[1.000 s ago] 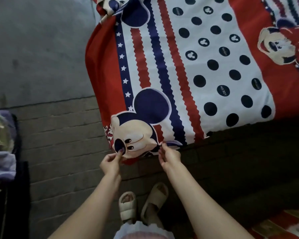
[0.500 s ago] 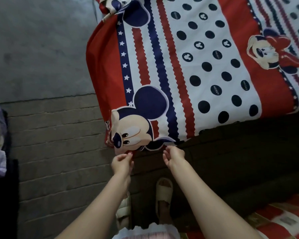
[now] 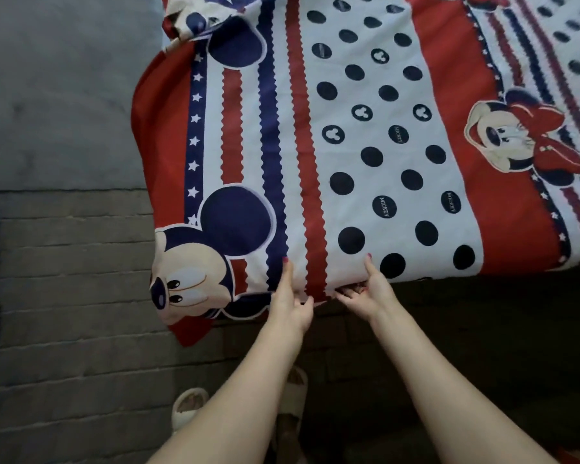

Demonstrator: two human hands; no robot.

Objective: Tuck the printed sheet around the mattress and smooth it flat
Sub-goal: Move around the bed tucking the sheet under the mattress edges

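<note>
The printed sheet (image 3: 365,135), red, white and navy with cartoon mice and dots, covers the mattress and fills the upper right of the view. Its near edge hangs over the bed's side. My left hand (image 3: 290,301) grips that edge by the navy and red wavy stripes, thumb on top and fingers under the cloth. My right hand (image 3: 370,289) holds the same edge just to the right, thumb pressed on the white dotted band, fingers curled beneath. A loose red corner (image 3: 190,329) droops below the mouse face at the left. The mattress itself is hidden under the sheet.
A grey concrete floor (image 3: 54,95) lies at the upper left, with a brick floor (image 3: 67,313) below it. My feet in pale sandals (image 3: 190,406) stand under my arms. Dark shadow runs along the bed's near side (image 3: 482,329). Bundled cloth shows at the far left edge.
Both hands moved right along the sheet's near edge, from under the mouse face to the striped and dotted bands, and closed on the cloth. The view shifted closer to the bed.
</note>
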